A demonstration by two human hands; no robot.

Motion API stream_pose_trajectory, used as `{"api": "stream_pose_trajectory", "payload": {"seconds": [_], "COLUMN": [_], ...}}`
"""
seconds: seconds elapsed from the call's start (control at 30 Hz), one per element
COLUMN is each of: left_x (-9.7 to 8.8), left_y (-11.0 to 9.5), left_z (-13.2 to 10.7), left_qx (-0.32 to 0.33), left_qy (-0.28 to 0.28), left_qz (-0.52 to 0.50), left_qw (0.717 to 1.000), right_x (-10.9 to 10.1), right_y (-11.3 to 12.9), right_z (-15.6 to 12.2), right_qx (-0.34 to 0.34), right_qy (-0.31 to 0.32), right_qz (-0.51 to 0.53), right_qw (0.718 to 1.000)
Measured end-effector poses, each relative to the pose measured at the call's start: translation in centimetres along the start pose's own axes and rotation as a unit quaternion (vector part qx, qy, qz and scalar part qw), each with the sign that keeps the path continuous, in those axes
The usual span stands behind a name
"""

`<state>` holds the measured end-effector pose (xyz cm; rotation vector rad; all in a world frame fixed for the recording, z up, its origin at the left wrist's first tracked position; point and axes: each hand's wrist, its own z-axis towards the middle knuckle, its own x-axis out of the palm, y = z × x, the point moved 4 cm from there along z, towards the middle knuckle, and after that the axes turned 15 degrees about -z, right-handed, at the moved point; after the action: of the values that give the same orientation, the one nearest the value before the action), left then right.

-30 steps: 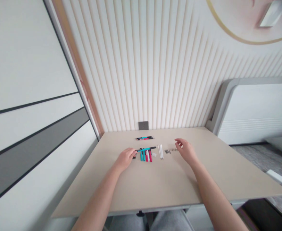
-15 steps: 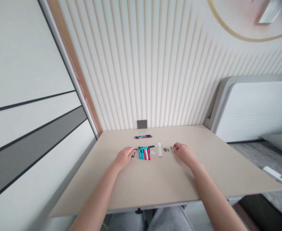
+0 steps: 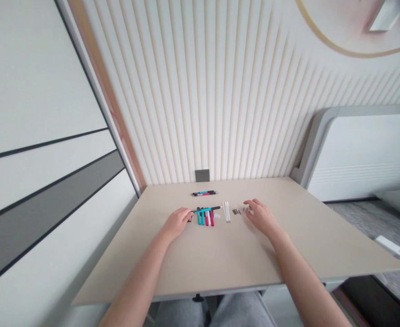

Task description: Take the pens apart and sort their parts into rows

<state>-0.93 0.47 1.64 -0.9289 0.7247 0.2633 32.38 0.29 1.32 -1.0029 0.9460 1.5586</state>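
My left hand [image 3: 179, 220] is closed round the rear end of a teal and black pen [image 3: 207, 209], which points right with its pale tip outward. Below that pen lie several teal, red and white pen barrels [image 3: 206, 219] side by side. My right hand [image 3: 257, 212] hovers with thumb and fingers apart over a few tiny metallic pieces [image 3: 246, 209] at the right of the row. Left of them are small dark springs or similar parts [image 3: 236, 211], too small to make out. White refill sticks [image 3: 226, 212] and tiny clear pieces [image 3: 217, 216] lie between these and the barrels.
Two whole pens [image 3: 204, 193], one teal and one red, lie farther back on the beige table [image 3: 220, 259]. A dark wall socket [image 3: 202, 175] is behind them. A white cabinet [image 3: 50, 227] stands at the left, a bed headboard [image 3: 363, 150] at the right.
My right hand's fingers have spread from a pinch over the tiny metallic pieces. My left hand keeps the teal and black pen in nearly the same place.
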Motion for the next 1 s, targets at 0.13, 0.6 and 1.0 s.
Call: {"api": "stream_pose_trajectory", "payload": {"seconds": [0.13, 0.6, 1.0], "left_x": [0.1, 0.9, 0.9], "left_y": [-0.2, -0.9, -1.1], "left_z": [0.1, 0.0, 0.0], "left_qx": [0.005, 0.093, 0.067], "left_qy": [0.002, 0.042, 0.047], "left_qz": [0.002, 0.044, 0.042], "left_qw": [1.0, 0.994, 0.996], "right_x": [-1.6, 0.8, -0.4], "right_y": [3.0, 8.8, 9.5], "right_z": [-0.1, -0.8, -1.2], "right_qx": [-0.055, -0.198, -0.195], "right_qy": [-0.107, -0.047, -0.133], "right_qz": [0.08, 0.109, 0.024], "right_qw": [0.99, 0.973, 0.972]}}
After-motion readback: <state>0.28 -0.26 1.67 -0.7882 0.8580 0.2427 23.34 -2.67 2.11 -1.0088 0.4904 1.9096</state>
